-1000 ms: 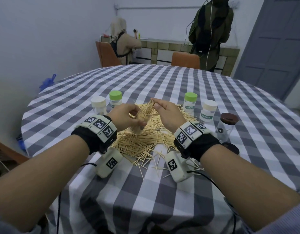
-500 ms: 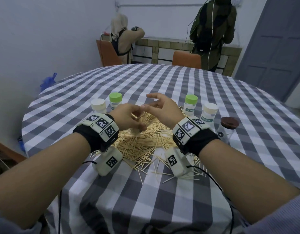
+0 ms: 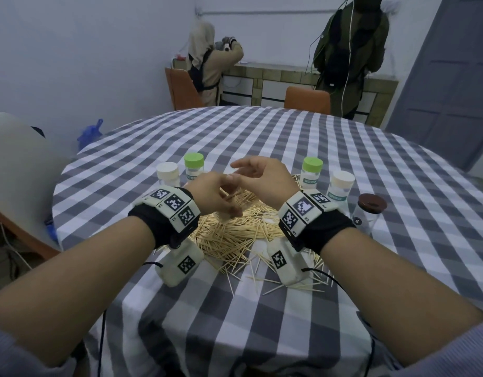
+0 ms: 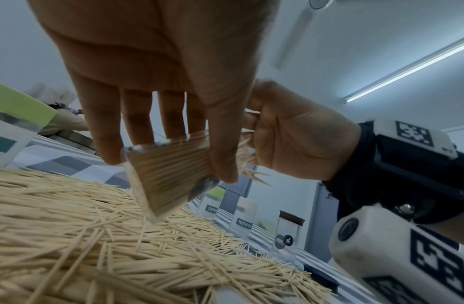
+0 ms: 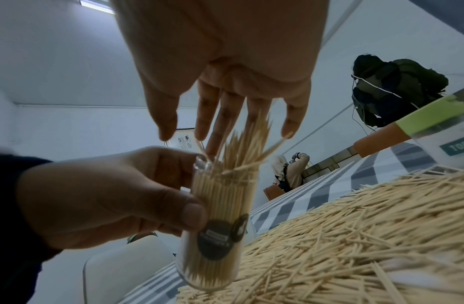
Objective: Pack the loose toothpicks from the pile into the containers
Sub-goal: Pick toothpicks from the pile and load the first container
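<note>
Strays: loose toothpicks (image 3: 264, 278) lie scattered on the checked cloth (image 3: 234, 322) at the near edge of the pile.
Pile: the heap (image 3: 234, 235) spreads on the cloth under and between both wrists; in the wrist views it fills the lower frame (image 4: 95, 236) (image 5: 355, 226).
Left hand: the left hand (image 3: 213, 195) is curled around a clear jar (image 5: 220, 216), thumb on the near side and fingers behind, holding it above the pile.
Jar: open-topped, packed with toothpicks standing on end, tilted slightly; it bears a dark round label (image 5: 216, 239). In the left wrist view (image 4: 168, 174) its base points down at the heap.
Jar mouth: a tuft of toothpicks (image 5: 251, 144) sticks out above the rim, some splayed sideways.
Right hand: the right hand (image 3: 264, 183) is over the jar mouth, fingers (image 5: 220, 127) straight and spread, tips touching the protruding toothpicks; it clasps nothing.
Left jars: a white-lid jar (image 3: 168, 174) and a green-lid jar (image 3: 194, 165) stand just beyond the pile.
Right jars: a green-lid jar (image 3: 311, 172), a white-lid one (image 3: 341, 187) and a brown-lid one (image 3: 369, 213) stand in a row, all capped.
Far: two people (image 3: 210, 63) face a counter (image 3: 289, 77), backs turned.
</note>
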